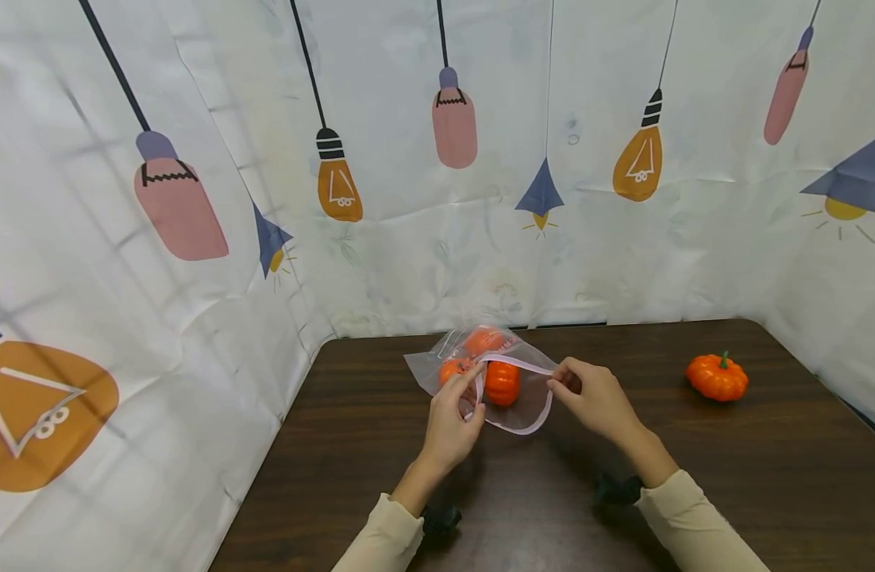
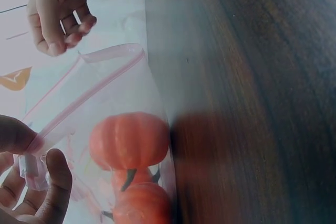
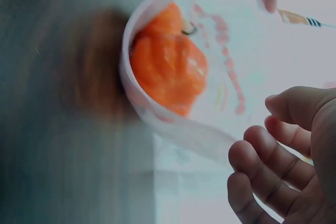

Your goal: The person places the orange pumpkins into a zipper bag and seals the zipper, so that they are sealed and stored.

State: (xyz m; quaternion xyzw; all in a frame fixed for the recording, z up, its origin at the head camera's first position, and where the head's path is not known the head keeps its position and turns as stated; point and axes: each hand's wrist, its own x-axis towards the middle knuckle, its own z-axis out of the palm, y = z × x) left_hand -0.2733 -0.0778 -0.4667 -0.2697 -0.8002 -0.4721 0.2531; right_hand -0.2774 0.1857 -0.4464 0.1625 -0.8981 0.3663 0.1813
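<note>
A clear zip bag (image 1: pixel 533 397) with a pinkish-white rim lies on the table, its mouth spread wide toward me. Inside are several small orange pumpkins, one near the mouth (image 1: pixel 503 384) and others farther back (image 1: pixel 483 340). My left hand (image 1: pixel 452 421) pinches the rim on the left side; the left wrist view shows thumb and finger (image 2: pixel 59 174) at the zip. Beside the right end of the rim is my right hand (image 1: pixel 598 397), its fingers (image 3: pixel 257 156) loosely bent. Both wrist views show a gap between it and the bag.
Another orange pumpkin (image 1: pixel 718 376) with a green stem sits on the dark wooden table (image 1: pixel 788 477) at the right. A white curtain (image 1: pixel 409 270) printed with lamps hangs behind the table and along its sides.
</note>
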